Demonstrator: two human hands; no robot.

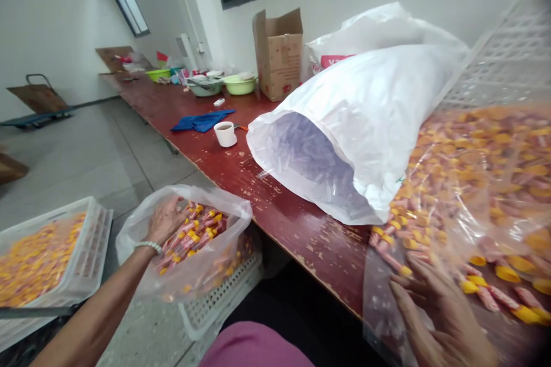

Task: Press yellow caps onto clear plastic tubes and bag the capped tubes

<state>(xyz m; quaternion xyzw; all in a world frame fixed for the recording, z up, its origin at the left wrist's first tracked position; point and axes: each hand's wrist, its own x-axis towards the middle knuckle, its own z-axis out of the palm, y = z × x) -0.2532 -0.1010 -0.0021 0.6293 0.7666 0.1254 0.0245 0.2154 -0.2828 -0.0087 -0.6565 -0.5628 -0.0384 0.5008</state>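
My left hand point(166, 219) reaches down into a clear plastic bag point(189, 275) that sits in a white crate point(215, 309) beside the table; its fingers are curled among small tubes with yellow caps point(196, 233). My right hand point(434, 309) lies on the table at the lower right, fingers stretched out flat against a large clear sheet of plastic point(473, 195) holding many more yellow-capped tubes. A big white sack point(357, 126) lies open on its side on the red table point(267, 206), with clear tubes inside.
A second white crate point(88, 252) of yellow-capped tubes stands on the floor at the left. Farther along the table are a white cup point(225, 133), a blue cloth point(202, 121), green bowls point(239, 85) and an open cardboard box point(279, 54). A white lattice crate point(503, 63) leans at the right.
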